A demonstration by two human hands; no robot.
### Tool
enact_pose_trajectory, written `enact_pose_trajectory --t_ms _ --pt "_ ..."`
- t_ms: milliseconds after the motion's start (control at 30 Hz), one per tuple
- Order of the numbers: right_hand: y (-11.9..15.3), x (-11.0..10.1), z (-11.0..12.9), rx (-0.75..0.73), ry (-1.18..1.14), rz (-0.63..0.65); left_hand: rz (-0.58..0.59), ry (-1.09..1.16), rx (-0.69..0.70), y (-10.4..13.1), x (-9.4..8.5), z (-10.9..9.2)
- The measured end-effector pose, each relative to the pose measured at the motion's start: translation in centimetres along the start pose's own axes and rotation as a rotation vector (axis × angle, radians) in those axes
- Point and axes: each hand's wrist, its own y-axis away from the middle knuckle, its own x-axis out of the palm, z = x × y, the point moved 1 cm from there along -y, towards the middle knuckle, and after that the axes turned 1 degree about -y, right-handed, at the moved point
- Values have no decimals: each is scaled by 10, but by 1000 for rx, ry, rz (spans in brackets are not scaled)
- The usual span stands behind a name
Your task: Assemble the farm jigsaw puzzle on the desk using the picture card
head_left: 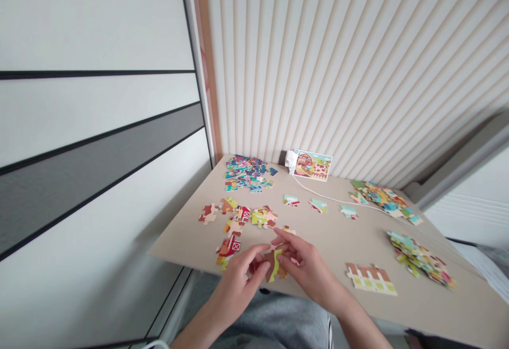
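Near the table's front edge, my left hand (pixel 244 272) and my right hand (pixel 300 256) face each other, both with fingers closed on a brown and green puzzle piece (pixel 273 265). My fingers cover parts of that piece, and other pieces lie partly hidden beneath my right hand. Left of my hands lies a red barn piece (pixel 229 248). Just beyond them are a green and pink piece group (pixel 263 216), a brown-spotted piece (pixel 208 213) and a red barn-door piece (pixel 242 214). A joined fence strip (pixel 371 278) rests to the right.
A picture card (pixel 312 165) leans at the back beside a white charger (pixel 290 159), whose cable (pixel 338 199) runs rightward. Blue-purple pieces (pixel 248 173) are heaped at back left. Two more heaps (pixel 384 199) lie at right. Several pale sky pieces (pixel 318 205) are spread mid-table.
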Motion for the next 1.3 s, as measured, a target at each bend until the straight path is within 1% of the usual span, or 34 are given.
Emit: enact_pose_trajectory --t_ms 100,233,300,333,400,433,567,633,700,767,867,1100,1300 --pt "9 -3 -5 19 -25 -80 1 141 -70 -3 4 -4" --pt "24 -6 -10 86 -63 -124 -32 371 -144 -6 15 -4" --pt "32 -7 -11 103 -62 -154 0 404 -157 -7 20 -3" --pt "35 -9 -12 103 -47 -176 30 384 -153 -7 23 -3" --pt "41 -14 -14 96 9 -238 71 253 -102 -8 25 -3" --pt "44 -18 -15 98 41 -269 68 147 -44 -9 26 -2" --pt "51 -39 -23 146 126 -392 -11 -342 280 -14 24 -1" --pt "54 -51 -28 173 162 -430 10 -524 396 -16 24 -1" --pt "56 -62 -32 197 208 -445 56 -640 470 -16 25 0" --pt "58 -72 -35 215 255 -454 81 -697 520 -16 26 0" --pt "61 -80 -38 242 302 -449 92 -722 540 -16 27 0" --pt "64 -83 -47 277 359 -400 65 -703 522 -14 28 -1" --pt "65 -89 -49 292 490 -379 51 -684 507 -14 27 -3"
